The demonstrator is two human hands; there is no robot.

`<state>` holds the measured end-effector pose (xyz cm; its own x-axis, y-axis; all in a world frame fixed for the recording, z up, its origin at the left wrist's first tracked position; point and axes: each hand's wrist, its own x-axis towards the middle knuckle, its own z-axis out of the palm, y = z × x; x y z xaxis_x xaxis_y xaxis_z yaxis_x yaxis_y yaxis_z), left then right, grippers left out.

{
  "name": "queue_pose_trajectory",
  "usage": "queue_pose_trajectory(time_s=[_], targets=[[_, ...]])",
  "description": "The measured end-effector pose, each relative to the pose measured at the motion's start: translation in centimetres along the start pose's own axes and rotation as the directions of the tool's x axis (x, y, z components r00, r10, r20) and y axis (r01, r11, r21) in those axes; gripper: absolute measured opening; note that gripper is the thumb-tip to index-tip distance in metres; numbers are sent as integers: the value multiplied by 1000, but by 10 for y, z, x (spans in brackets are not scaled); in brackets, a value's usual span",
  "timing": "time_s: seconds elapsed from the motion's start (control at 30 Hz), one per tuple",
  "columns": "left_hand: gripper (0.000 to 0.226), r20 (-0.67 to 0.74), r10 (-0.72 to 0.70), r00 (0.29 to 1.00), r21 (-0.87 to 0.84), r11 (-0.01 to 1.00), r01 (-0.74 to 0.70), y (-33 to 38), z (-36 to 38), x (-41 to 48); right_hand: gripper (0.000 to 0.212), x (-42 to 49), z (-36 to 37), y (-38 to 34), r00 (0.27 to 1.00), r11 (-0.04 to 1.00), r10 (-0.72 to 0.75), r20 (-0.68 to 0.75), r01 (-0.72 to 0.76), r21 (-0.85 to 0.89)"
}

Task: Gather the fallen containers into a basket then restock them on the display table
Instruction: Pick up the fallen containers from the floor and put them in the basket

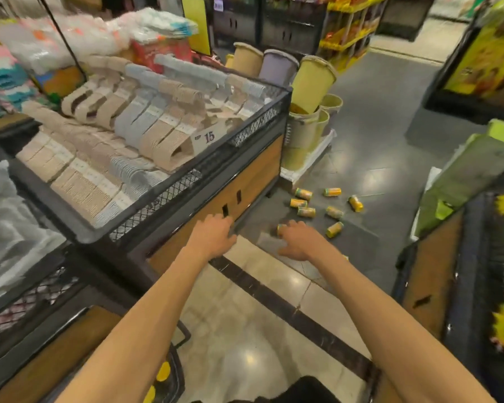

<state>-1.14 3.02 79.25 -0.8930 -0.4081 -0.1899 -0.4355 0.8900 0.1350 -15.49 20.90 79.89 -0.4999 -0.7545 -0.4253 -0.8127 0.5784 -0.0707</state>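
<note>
1. Basket (178,373), black with yellow patches, sits at the lower left edge beside the left forearm. Contents unreadable.
2. Both bare forearms reach forward over glossy beige tile.
3. Left hand (213,234): palm down, fingers loosely curled, nothing in it. It hangs in front of the wood side panel of the left table (157,205).
4. Right hand (301,240): palm down, fingers slack, gripping nothing visible. One can (281,228) shows just past the fingertips; contact cannot be told.
5. Floor (245,330): beige tile near, then a dark stripe running diagonally under the arms, then matte grey tile beyond.
6. Cans (306,212): seven more lie on their sides on the grey tile past the hands, scattered loosely, most apart from one another. They are near the foot of the left table's far corner.
7. Room to move: an aisle runs between the left table and the right table (431,271). Bare grey floor lies right of the cans and on beyond them.
8. Left table edge: black frame with a mesh rim. Inside are rows of bundled hangers (157,135) and a price card (207,137) reading 15.
9. Bins (312,82) are stacked just past that table's far corner, the top yellow one tilted.
10. Far end: yellow shelves (349,33) of packaged goods.
</note>
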Motion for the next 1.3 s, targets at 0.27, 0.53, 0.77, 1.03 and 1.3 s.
queue_pose_trajectory(time_s=[0.27, 0.53, 0.77, 1.03, 1.3], targets=[[45, 97, 148, 984, 66, 986, -155, 88, 2, 77, 53, -13, 3, 116, 985, 979, 172, 14, -172, 109], [47, 249, 250, 936, 131, 948, -289, 156, 0, 176, 50, 14, -3, 208, 949, 920, 310, 62, -316, 233], [47, 290, 345, 893, 95, 918, -385, 207, 4, 289, 54, 48, -14, 288, 905, 871, 409, 122, -426, 243], [44, 353, 406, 843, 101, 879, -466, 252, -3, 389, 50, 110, -28, 355, 879, 817, 458, 132, -474, 328], [44, 435, 380, 816, 112, 877, -468, 285, 32, 472, 48, 175, -17, 425, 879, 793, 440, 182, -476, 379]])
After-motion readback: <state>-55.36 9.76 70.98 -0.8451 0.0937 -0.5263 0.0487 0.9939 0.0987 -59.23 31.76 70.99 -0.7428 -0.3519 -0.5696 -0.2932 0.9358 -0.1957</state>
